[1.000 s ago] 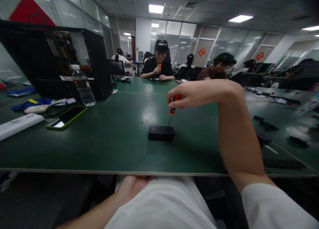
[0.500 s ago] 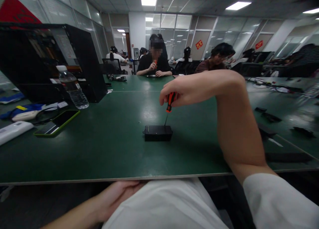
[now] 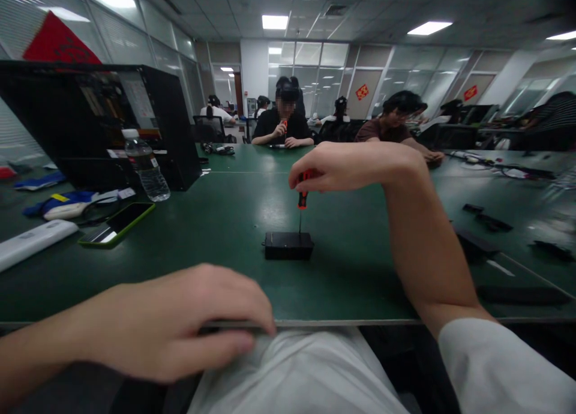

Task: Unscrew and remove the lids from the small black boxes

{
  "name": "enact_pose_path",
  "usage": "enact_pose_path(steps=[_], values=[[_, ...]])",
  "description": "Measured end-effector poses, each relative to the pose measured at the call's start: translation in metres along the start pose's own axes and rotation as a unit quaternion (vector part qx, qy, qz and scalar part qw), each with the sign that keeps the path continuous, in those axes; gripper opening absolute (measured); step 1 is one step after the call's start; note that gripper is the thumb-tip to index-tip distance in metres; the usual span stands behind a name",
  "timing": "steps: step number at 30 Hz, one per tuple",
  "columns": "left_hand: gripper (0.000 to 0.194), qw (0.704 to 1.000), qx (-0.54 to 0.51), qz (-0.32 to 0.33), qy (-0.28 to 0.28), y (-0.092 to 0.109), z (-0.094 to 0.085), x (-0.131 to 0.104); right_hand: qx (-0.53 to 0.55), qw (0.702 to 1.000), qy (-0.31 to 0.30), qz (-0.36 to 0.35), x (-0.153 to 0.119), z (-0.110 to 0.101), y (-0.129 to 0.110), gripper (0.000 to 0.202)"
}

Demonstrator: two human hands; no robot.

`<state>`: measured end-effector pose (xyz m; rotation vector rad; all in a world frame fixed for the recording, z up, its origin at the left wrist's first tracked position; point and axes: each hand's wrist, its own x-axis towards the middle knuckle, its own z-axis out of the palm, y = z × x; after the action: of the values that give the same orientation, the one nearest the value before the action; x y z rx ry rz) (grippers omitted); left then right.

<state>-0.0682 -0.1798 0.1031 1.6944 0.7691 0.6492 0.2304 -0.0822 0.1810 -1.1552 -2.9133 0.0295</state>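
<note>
A small black box (image 3: 288, 246) with a tab at each end sits on the green tabletop (image 3: 216, 222). My right hand (image 3: 326, 168) is closed around the orange and black handle of a screwdriver (image 3: 303, 199). The screwdriver stands nearly upright, its thin shaft reaching down to the top of the box, right of its middle. What the tip touches is too small to make out. Over the table's front edge hovers my left hand (image 3: 189, 321), thumb and fingers apart, holding nothing. It is nearer to me than the box and to its left.
On the left stand a black computer case (image 3: 168, 126) and a water bottle (image 3: 147, 167). A phone in a green case (image 3: 117, 224) lies beside a white device (image 3: 36, 243). Several black parts (image 3: 492, 222) lie on the right. Across the table sits a person (image 3: 282, 126) holding a screwdriver.
My left hand has risen from below the table edge to just over it. The screwdriver has gone from tilted to nearly upright, still in my right hand. The view has tipped up slightly.
</note>
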Motion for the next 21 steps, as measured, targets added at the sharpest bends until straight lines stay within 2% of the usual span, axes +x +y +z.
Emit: enact_pose_path(steps=[1,2,4,6,7,11,13,15,19,21], values=[[0.011,0.994,0.097,0.022,-0.043,0.008,0.0,0.015,0.002,1.0,0.001,-0.011,-0.001,0.0,-0.001,0.029],[0.014,0.982,0.176,0.049,-0.045,0.012,-0.002,0.03,0.005,1.0,0.001,-0.023,-0.001,0.0,-0.002,0.03],[0.031,0.959,0.265,0.098,0.015,0.014,-0.007,0.063,0.003,0.999,-0.004,-0.04,-0.002,0.0,-0.002,0.033],[0.058,0.947,0.293,0.124,0.039,0.007,-0.013,0.096,-0.006,1.0,-0.007,-0.029,-0.002,0.0,-0.001,0.033],[0.062,0.948,0.29,0.132,0.027,0.002,-0.015,0.111,-0.009,1.0,-0.009,-0.018,-0.002,0.0,-0.001,0.033],[0.037,0.959,0.21,0.162,-0.098,-0.013,-0.01,0.159,0.001,1.0,-0.003,0.004,-0.003,-0.004,-0.002,0.034],[0.026,0.962,0.185,0.159,-0.126,-0.016,-0.002,0.171,0.005,1.0,0.017,0.002,-0.006,-0.007,-0.004,0.035],[0.021,0.963,0.184,0.155,-0.124,-0.017,0.005,0.176,0.0,0.999,0.042,0.008,-0.011,-0.01,-0.007,0.034],[0.021,0.963,0.19,0.159,-0.109,-0.02,0.013,0.178,-0.025,0.996,0.08,0.021,-0.021,-0.011,-0.009,0.028],[0.021,0.966,0.172,0.16,-0.109,-0.023,0.015,0.18,-0.032,0.996,0.087,-0.002,-0.025,-0.011,-0.01,0.023]])
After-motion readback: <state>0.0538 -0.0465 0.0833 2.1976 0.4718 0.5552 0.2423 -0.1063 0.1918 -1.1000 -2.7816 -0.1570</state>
